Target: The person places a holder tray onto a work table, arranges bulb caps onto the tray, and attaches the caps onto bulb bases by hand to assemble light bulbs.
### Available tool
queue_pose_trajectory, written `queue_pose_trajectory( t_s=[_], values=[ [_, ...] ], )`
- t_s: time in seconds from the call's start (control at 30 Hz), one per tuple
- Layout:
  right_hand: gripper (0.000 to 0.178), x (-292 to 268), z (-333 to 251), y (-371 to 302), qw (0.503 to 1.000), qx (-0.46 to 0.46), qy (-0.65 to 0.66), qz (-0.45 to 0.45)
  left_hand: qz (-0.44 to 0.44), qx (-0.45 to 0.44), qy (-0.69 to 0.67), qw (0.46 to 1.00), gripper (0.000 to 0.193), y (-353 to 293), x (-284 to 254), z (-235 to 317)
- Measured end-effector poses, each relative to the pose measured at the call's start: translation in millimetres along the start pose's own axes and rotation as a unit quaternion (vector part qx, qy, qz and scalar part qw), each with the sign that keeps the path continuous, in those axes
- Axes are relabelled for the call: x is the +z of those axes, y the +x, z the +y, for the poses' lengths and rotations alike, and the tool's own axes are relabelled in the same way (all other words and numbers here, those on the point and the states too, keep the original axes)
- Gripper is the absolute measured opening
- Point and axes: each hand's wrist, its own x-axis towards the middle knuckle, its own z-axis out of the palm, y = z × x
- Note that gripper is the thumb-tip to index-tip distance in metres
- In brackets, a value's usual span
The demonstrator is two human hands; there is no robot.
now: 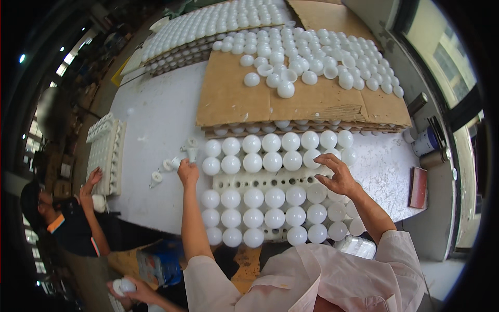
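Before me, rows of round white bulbs stand in a pale foam tray with a row of bare holes across its middle. To the left of the tray, my left hand is closed on a small white cone-shaped bulb base; its fingers partly hide their grip. A few similar white bulb bases lie loose close by. My right hand hovers over the tray's right part, thumb and fingers apart. Its fingertips are close to a bulb, and I cannot tell whether they touch it.
Behind the tray, many loose white domes cover brown cardboard. Further back stands a stack of filled trays. At left, a co-worker reaches toward a pale tray. Another person's hand holds bulbs below.
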Motion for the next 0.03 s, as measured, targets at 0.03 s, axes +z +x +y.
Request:
queue_pose_trajectory(
  t_s=[0.03],
  values=[
    [0.046, 0.4, 2.0, 11.0, 1.0, 0.012, -0.015, 0.005, -0.009, 0.017, -0.011, 1.0, 0.04, 20.9, 14.7, 13.1]
  ],
)
